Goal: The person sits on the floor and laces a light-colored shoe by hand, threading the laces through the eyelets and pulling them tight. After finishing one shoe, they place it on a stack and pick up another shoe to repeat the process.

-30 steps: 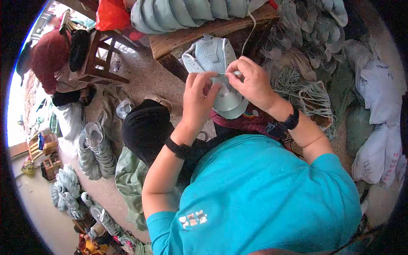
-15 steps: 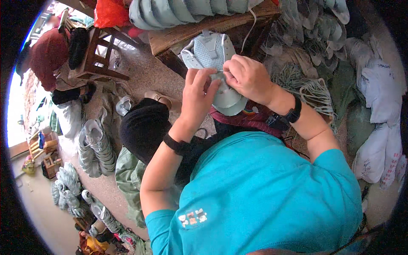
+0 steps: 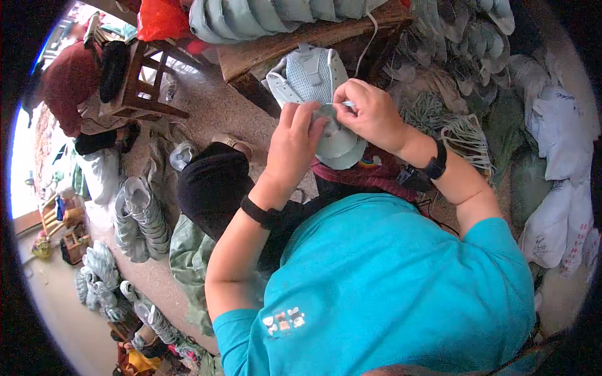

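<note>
A pale grey-blue shoe upper [image 3: 310, 70] lies over my lap, its mesh tongue and rows of eyelets toward the bench and its rounded grey end toward me. My left hand [image 3: 291, 141] has its fingers bent over the left edge of the upper, the thumb along its inner side. My right hand [image 3: 370, 116] is closed in a pinch at the upper's right side, thumb against the forefinger. Whatever is between those fingertips is too small to make out. The two hands are a little apart, at about the middle of the upper.
A wooden bench [image 3: 251, 57] ahead bears a row of nested shoe uppers [image 3: 269, 19]. Bundled laces [image 3: 467, 135] and hanging uppers [image 3: 467, 37] are at the right, with white sacks [image 3: 561, 138] beyond. Stacked uppers [image 3: 143, 213] stand at the left. Another person [image 3: 72, 78] sits at the far left.
My right hand has shifted slightly to the right, its fingertips drawing away from my left hand. My left hand has stayed nearly in place on the upper.
</note>
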### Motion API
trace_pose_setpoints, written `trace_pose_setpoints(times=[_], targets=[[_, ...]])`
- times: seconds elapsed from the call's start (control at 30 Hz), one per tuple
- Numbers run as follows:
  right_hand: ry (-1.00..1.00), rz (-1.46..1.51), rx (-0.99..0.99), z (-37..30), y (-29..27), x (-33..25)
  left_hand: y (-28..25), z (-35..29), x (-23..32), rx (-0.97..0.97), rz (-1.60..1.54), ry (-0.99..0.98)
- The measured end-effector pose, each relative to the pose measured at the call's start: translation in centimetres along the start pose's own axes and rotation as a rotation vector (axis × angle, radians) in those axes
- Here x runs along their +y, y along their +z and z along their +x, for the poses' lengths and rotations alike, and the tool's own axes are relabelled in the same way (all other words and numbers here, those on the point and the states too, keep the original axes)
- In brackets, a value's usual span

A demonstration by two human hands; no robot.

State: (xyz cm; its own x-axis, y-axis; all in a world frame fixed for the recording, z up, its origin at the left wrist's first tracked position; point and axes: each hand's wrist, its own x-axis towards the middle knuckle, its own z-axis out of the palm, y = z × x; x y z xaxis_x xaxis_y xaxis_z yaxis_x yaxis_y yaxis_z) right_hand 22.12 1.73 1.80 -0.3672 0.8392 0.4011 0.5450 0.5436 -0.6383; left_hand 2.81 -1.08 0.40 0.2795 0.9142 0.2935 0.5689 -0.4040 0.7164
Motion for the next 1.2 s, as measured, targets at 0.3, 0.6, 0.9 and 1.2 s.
trace_pose_setpoints(times=[0.3, 0.6, 0.9, 1.2], targets=[[-0.086, -0.150, 0.060, -0.2, 0.6, -0.3, 0.4, -0.2, -0.1, 0.063, 0.020, 0.071], [-0.230, -0.243, 0.061, 0.3, 0.6, 0.2, 0.4, -0.1, 0.1, 0.053, -0.033, -0.003], [-0.193, -0.245, 0.090, 0.1, 0.8, -0.4, 0.5, -0.3, -0.3, 0.078, -0.026, 0.051], [-0.011, 0.169, -0.055, 1.0, 0.6, 0.8, 0.6, -0.3, 0.0, 0.079, -0.064, 0.022]])
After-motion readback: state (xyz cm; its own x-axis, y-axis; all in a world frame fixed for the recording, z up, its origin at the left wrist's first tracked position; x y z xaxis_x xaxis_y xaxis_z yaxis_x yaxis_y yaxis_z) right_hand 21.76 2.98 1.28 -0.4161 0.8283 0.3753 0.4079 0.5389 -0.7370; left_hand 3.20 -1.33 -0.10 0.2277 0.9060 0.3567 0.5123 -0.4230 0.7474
